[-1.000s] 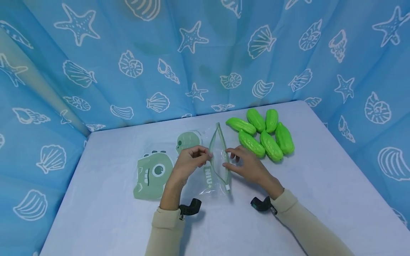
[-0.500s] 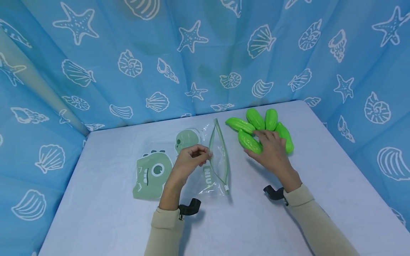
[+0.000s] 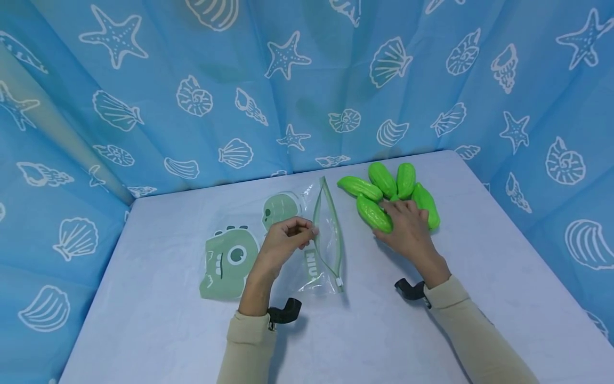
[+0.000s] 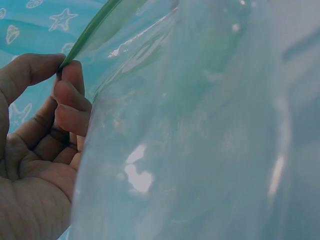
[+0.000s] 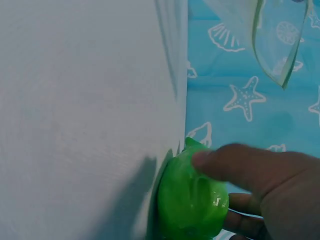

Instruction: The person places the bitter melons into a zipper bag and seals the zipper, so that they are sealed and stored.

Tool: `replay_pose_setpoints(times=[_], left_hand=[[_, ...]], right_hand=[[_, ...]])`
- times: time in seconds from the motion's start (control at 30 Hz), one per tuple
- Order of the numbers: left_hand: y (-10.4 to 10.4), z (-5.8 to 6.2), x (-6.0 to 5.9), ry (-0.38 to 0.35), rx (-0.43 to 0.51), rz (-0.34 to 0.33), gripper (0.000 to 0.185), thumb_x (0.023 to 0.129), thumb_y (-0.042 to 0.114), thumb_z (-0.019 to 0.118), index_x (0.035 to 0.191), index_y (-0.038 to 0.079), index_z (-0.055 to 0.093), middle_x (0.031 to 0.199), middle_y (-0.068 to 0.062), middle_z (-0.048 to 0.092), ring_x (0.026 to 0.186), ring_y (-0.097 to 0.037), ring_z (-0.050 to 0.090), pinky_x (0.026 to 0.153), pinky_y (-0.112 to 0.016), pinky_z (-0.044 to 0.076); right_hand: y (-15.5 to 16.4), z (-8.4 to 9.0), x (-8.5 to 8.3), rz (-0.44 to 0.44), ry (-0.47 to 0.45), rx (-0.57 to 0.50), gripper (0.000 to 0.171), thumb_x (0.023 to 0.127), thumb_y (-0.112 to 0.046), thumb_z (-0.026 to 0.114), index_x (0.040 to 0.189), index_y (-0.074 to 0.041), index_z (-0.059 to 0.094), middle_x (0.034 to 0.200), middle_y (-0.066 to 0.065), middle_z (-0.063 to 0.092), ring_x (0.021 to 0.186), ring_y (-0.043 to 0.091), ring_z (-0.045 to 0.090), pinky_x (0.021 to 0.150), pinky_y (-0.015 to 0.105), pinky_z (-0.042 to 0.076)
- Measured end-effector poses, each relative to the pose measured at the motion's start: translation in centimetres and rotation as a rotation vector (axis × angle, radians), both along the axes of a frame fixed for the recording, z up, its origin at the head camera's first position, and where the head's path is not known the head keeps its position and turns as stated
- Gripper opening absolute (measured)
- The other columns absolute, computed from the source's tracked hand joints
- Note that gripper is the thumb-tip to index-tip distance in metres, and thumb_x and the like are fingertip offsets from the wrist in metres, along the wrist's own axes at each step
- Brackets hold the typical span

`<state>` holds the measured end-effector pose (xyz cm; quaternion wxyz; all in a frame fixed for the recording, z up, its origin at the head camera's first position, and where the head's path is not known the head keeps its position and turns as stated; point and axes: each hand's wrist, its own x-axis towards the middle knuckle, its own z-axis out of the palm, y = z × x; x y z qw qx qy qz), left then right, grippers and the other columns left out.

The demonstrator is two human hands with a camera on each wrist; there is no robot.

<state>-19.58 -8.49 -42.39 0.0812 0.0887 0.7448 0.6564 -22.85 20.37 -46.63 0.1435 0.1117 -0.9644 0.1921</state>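
Observation:
My left hand [image 3: 283,240] pinches the near-left green rim of a clear zip bag [image 3: 328,234] between thumb and forefinger. Its mouth gapes to the right, and green cartoon prints mark its side. In the left wrist view, the thumb and fingertip meet at the green zip strip [image 4: 82,42]. My right hand [image 3: 408,229] reaches over the front of a cluster of green toy bitter melons [image 3: 381,181]. Its fingers curl round one that it mostly covers. In the right wrist view, the thumb lies across a bitter melon [image 5: 192,200], with other fingertips behind it.
Several other bitter melons lie close around my right hand, one [image 3: 373,213] on its left and one [image 3: 427,205] on its right. A white slider [image 3: 339,281] sits at the bag's near corner. A blue curtain [image 3: 307,96] hangs behind the white table [image 3: 144,320].
My right hand has left the bag's rim and moved right onto the bitter melons, its fingers now drawn in closer. The left hand keeps its pinch on the bag, which stays gaping.

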Motion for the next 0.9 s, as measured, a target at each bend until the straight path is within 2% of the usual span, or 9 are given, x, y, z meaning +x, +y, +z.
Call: replay_pose_setpoints(times=[0.1,0.23,0.5,0.73,0.9], left_hand=[[0.0,-0.1,0.0,0.001,0.001,0.004,0.021,0.083,0.027,0.069,0.092,0.009,0.066,0.080,-0.011,0.059,0.069,-0.019,0.053,0.067,-0.029,0.046],[0.0,-0.1,-0.1,0.009,0.012,0.008,0.021,0.083,0.027,0.069,0.092,0.009,0.066,0.081,-0.012,0.060,0.069,-0.020,0.053,0.067,-0.030,0.047],[0.1,0.0,-0.2,0.034,0.015,0.019,0.020,0.083,0.027,0.069,0.092,0.010,0.066,0.084,-0.015,0.060,0.068,-0.021,0.052,0.066,-0.031,0.047],[0.3,-0.1,-0.2,0.060,0.018,0.045,0.020,0.083,0.028,0.069,0.092,0.010,0.066,0.084,-0.012,0.061,0.069,-0.023,0.052,0.065,-0.033,0.048],[0.4,-0.2,-0.2,0.078,0.006,0.070,0.020,0.083,0.029,0.069,0.092,0.011,0.066,0.084,-0.008,0.062,0.069,-0.021,0.053,0.065,-0.031,0.048]], right_hand=[[0.1,-0.1,0.0,0.000,-0.011,0.005,0.064,0.069,-0.028,0.079,0.124,-0.007,0.054,0.121,0.014,0.052,0.105,0.031,0.037,0.072,0.046,0.024],[0.2,0.3,0.1,0.008,-0.008,-0.045,0.054,0.070,-0.024,0.077,0.117,-0.006,0.058,0.119,0.015,0.054,0.105,0.032,0.038,0.073,0.047,0.024],[0.5,2.3,0.4,0.035,-0.002,-0.133,0.048,0.072,-0.027,0.073,0.114,-0.007,0.061,0.119,0.016,0.055,0.107,0.033,0.037,0.074,0.047,0.023],[0.7,4.0,1.3,0.088,-0.039,-0.226,0.045,0.073,-0.026,0.074,0.115,-0.013,0.061,0.121,0.011,0.054,0.109,0.030,0.037,0.078,0.047,0.022],[0.2,5.2,2.1,0.159,-0.029,-0.270,0.045,0.073,-0.027,0.075,0.115,-0.017,0.062,0.121,0.006,0.055,0.112,0.026,0.038,0.081,0.046,0.024]])
